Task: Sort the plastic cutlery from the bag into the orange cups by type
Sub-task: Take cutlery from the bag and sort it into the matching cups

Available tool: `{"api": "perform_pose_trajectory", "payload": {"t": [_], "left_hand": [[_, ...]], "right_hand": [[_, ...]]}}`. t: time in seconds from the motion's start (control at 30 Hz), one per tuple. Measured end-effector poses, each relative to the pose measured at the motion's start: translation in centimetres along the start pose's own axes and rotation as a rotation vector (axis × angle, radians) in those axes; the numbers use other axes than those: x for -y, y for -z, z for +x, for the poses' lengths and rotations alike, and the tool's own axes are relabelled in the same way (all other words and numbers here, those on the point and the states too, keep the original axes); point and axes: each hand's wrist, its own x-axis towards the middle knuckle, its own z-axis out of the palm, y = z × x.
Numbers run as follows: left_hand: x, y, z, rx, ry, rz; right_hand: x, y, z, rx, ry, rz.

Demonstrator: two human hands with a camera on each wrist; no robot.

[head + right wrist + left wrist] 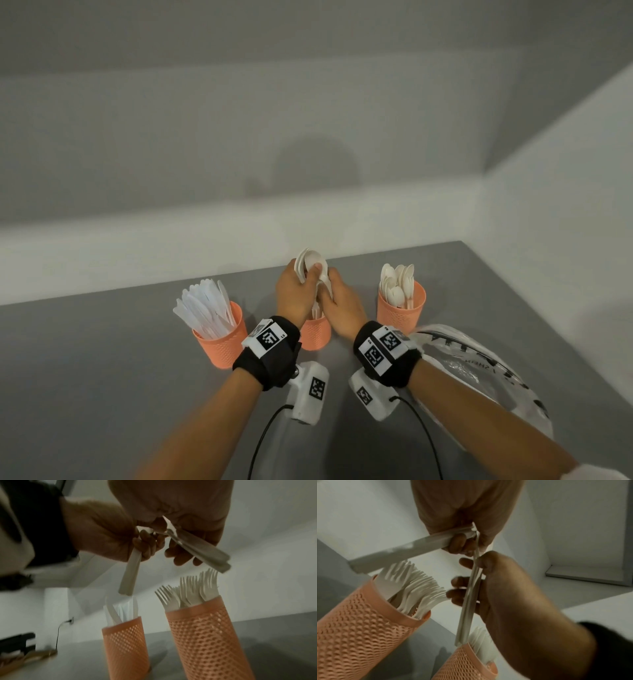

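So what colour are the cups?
Orange cups, with a mesh pattern; the right wrist view shows it best.

the bag [479,370] reads "shein", mirrored.

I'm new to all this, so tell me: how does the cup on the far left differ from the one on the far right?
The left cup holds long flat knives that fan outward; the right cup holds round-bowled spoons standing closer together. The left cup sits nearer the person, the right cup farther back beside the plastic bag. Both are orange, perforated and upright.
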Motion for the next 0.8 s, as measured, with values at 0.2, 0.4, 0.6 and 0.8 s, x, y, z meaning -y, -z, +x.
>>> {"api": "perform_pose_trajectory", "payload": {"t": [0.2,0.4,0.6,0.8], "left_hand": [[-0.3,-0.8,0.3,0.051,0.022,-0.077],[-0.9,-1.1,0.0,0.126,0.086,-0.211],[0.0,0.2,0.6,0.128,0.046,-0.210],[0.8,1.3,1.9,0.137,-0.150,-0.014]], "right_hand": [[1.2,1.4,1.0,-0.028,-0.045,0.237],[0.2,2.5,1.8,-0.074,-0.066,0.349],[-1.0,5.3,2.1,-0.175,-0.153,0.406],[-1.8,11.5,3.2,-0.366,-0.139,0.427]]}}
